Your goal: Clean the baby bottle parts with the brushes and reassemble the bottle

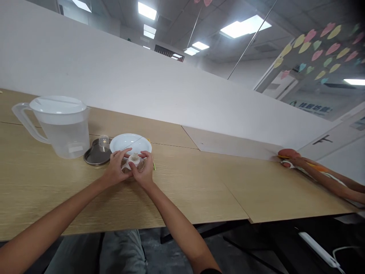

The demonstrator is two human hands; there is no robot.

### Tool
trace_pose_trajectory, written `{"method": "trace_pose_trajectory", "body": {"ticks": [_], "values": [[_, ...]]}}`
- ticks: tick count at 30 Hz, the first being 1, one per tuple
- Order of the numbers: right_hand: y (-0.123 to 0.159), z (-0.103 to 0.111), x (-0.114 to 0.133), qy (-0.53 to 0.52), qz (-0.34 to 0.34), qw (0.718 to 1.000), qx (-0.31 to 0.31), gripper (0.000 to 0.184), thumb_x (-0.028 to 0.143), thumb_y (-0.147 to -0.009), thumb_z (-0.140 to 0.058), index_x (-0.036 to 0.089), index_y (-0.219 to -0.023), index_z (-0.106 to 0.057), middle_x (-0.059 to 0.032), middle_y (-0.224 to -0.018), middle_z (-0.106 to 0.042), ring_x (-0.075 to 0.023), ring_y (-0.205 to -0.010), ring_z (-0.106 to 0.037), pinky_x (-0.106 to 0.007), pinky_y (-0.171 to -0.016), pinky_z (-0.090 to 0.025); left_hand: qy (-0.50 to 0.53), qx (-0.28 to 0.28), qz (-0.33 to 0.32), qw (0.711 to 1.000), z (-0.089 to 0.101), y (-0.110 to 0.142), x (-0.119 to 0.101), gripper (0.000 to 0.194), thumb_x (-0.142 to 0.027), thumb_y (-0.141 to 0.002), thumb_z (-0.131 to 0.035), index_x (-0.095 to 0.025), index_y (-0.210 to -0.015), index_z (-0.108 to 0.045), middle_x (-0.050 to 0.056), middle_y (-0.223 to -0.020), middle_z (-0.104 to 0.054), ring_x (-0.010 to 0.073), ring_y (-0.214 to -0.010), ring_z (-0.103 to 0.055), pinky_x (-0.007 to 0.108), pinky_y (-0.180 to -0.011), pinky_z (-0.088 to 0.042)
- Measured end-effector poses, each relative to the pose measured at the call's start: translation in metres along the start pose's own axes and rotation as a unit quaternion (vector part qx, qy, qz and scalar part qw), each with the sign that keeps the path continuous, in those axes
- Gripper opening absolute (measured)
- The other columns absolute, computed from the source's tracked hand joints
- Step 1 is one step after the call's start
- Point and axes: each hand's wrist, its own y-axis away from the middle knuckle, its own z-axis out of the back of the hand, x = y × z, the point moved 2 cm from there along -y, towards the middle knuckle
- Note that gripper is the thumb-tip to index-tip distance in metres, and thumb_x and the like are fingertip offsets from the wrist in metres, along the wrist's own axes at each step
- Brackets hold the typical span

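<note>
My left hand (116, 167) and my right hand (141, 167) both grip a small clear plastic piece with a white flanged collar (134, 161), perhaps a bottle fitting, over the table. Their fingertips press on its sides and partly hide it. Just behind my hands lies a white round dish (130, 143). Left of it sits a dark metal disc (95, 156) with a clear dome cap (104, 143) on or behind it. Farther left stands a clear plastic pitcher with a white lid and handle (58, 127), holding water.
The light wood table (182, 190) runs along a white partition (142, 83). At the far right, another person's hand (289, 161) rests on the table near an orange object (288, 153). A white power strip (316, 245) lies on the floor.
</note>
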Motion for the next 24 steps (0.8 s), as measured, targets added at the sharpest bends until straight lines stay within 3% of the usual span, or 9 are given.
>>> {"method": "trace_pose_trajectory", "body": {"ticks": [5, 8, 11, 17, 21, 24], "values": [[-0.003, 0.002, 0.001, 0.006, 0.029, 0.999, 0.032, 0.057, 0.051, -0.081, -0.061, 0.019, -0.124, -0.043, -0.0101, -0.105, -0.059, -0.0226, -0.1, -0.058, -0.042, -0.09, -0.048, -0.005, 0.006, 0.003, 1.0, 0.001, 0.0, -0.001, 0.072, -0.036, -0.064, -0.067, -0.02, -0.13, -0.043, 0.007, -0.105, -0.067, 0.0277, -0.105, -0.06, 0.047, -0.102, -0.034], [-0.004, 0.004, 0.003, -0.015, 0.043, 0.997, 0.064, 0.051, 0.047, -0.085, -0.056, 0.019, -0.126, -0.044, -0.0114, -0.111, -0.059, -0.023, -0.105, -0.058, -0.042, -0.092, -0.047, -0.006, 0.029, 0.019, 0.999, 0.001, 0.0, -0.003, 0.072, -0.038, -0.066, -0.066, -0.021, -0.131, -0.041, 0.006, -0.108, -0.068, 0.0265, -0.105, -0.062, 0.05, -0.108, -0.025], [-0.004, 0.005, 0.003, -0.02, 0.026, 0.998, 0.059, 0.049, 0.045, -0.083, -0.06, 0.02, -0.123, -0.047, -0.0087, -0.103, -0.061, -0.0223, -0.099, -0.059, -0.041, -0.09, -0.048, -0.001, 0.054, 0.033, 0.998, 0.001, 0.001, -0.004, 0.077, -0.038, -0.067, -0.065, -0.021, -0.136, -0.035, 0.006, -0.111, -0.069, 0.0254, -0.106, -0.062, 0.052, -0.111, -0.018], [-0.004, 0.002, 0.004, 0.018, 0.017, 0.998, 0.051, 0.046, 0.047, -0.08, -0.061, 0.02, -0.116, -0.05, -0.0089, -0.103, -0.06, -0.0214, -0.092, -0.058, -0.039, -0.082, -0.049, 0.011, 0.052, 0.04, 0.998, -0.002, 0.001, -0.001, 0.082, -0.039, -0.068, -0.063, -0.018, -0.141, -0.032, 0.01, -0.113, -0.069, 0.0273, -0.109, -0.061, 0.047, -0.104, -0.029], [-0.003, 0.001, 0.002, 0.028, 0.006, 0.998, 0.053, 0.047, 0.048, -0.08, -0.061, 0.02, -0.116, -0.05, -0.0083, -0.102, -0.061, -0.0213, -0.093, -0.059, -0.038, -0.082, -0.049, -0.014, 0.054, 0.004, 0.998, -0.006, 0.004, 0.004, 0.082, -0.039, -0.072, -0.06, -0.017, -0.144, -0.028, 0.011, -0.116, -0.067, 0.0267, -0.108, -0.062, 0.046, -0.101, -0.033], [0.0, 0.001, -0.002, 0.019, 0.001, 0.998, 0.052, 0.049, 0.048, -0.08, -0.061, 0.019, -0.118, -0.05, -0.0083, -0.102, -0.061, -0.0214, -0.095, -0.059, -0.038, -0.084, -0.049, -0.067, 0.06, -0.083, 0.992, -0.002, 0.005, 0.006, 0.08, -0.037, -0.08, -0.055, -0.016, -0.148, -0.019, 0.013, -0.123, -0.064, 0.0263, -0.111, -0.061, 0.048, -0.105, -0.028]]}}
